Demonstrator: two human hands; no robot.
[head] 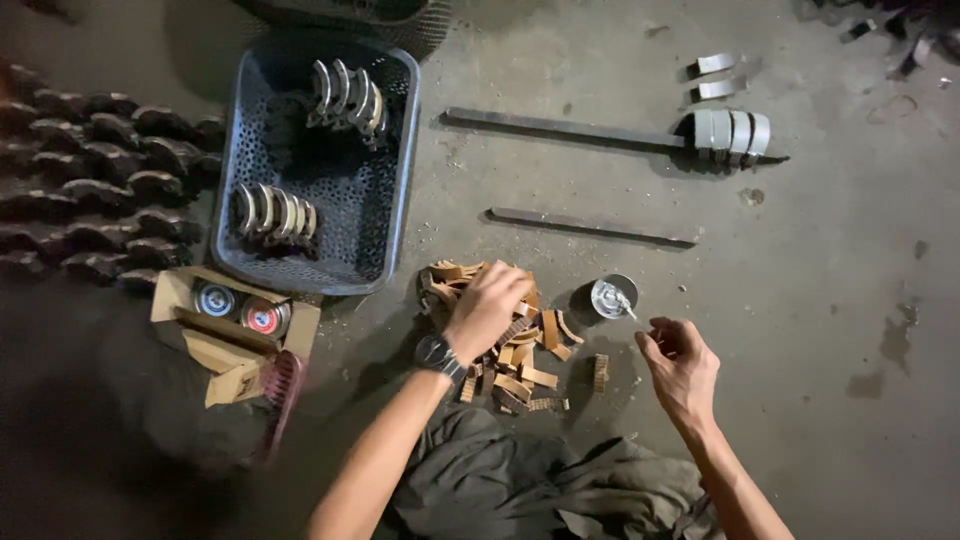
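Brown strips (520, 350) partly hidden under the left hand (487, 310).

At the lower left of the frame an open brown cardboard box (232, 335) lies on the floor just below the grey plastic basket, holding two round tins, one with a blue-white lid (215, 299), one red-white (264, 316).

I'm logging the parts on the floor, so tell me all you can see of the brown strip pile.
The strip pile is a loose heap of short, curved, tan-brown strips, ribbed on some faces, lying criss-crossed on the concrete floor. The left hand rests on its top. One strip lies apart, right of the heap. A small round tin sits nearby.
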